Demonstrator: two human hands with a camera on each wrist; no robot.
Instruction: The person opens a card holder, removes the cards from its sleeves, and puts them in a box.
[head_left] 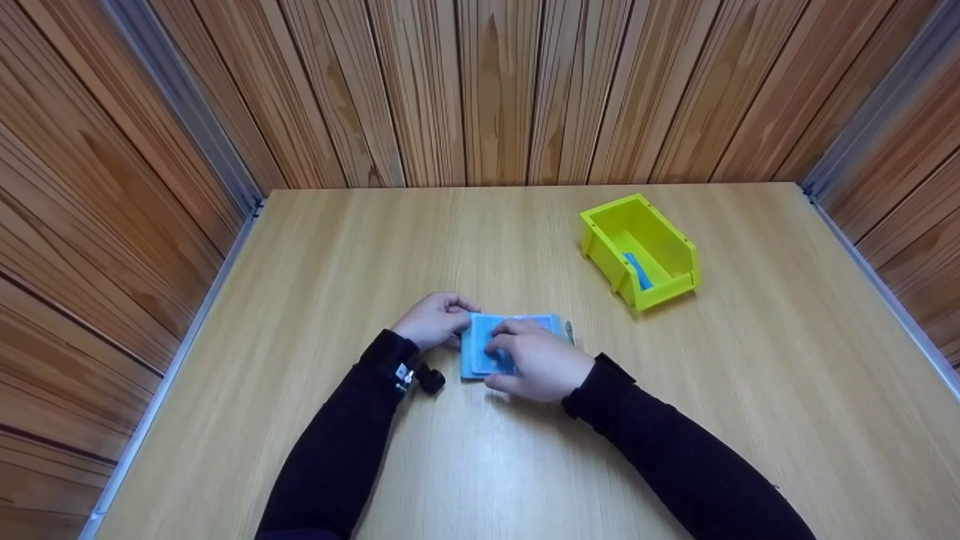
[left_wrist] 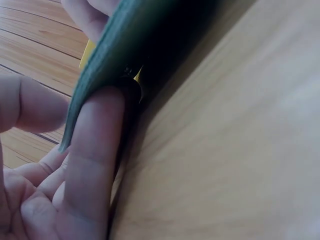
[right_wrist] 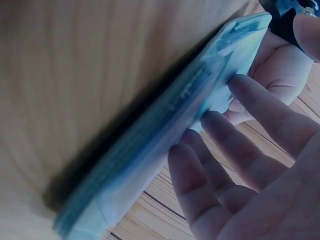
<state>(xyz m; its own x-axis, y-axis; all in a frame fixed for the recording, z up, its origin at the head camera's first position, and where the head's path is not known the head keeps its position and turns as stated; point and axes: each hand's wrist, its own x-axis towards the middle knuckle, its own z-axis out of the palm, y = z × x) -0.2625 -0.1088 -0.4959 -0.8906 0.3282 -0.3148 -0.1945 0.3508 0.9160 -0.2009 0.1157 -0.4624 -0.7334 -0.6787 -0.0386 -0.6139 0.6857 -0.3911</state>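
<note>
A flat light-blue wallet-like item (head_left: 478, 367) lies in front of me, its layered edge (right_wrist: 120, 155) and a shiny, clear-looking surface showing in the right wrist view. At its left edge my left hand (head_left: 433, 321) holds it between thumb and fingers; in the left wrist view one finger (left_wrist: 95, 150) lies under the item's raised edge (left_wrist: 90, 80). My right hand (head_left: 544, 360) is over its top, with slightly bent, spread fingertips (right_wrist: 182, 155) touching the surface. A small grey tab (head_left: 569, 331) sticks out at the item's right side. What lies under my right palm is hidden.
A yellow-green open bin (head_left: 611, 266) stands at the back right of the wooden table (head_left: 360, 247), with a blue strip-like thing (head_left: 637, 271) inside. Wood-plank walls (head_left: 495, 97) enclose the table at the back and sides. A black wrist camera (head_left: 430, 379) sits beside my left wrist.
</note>
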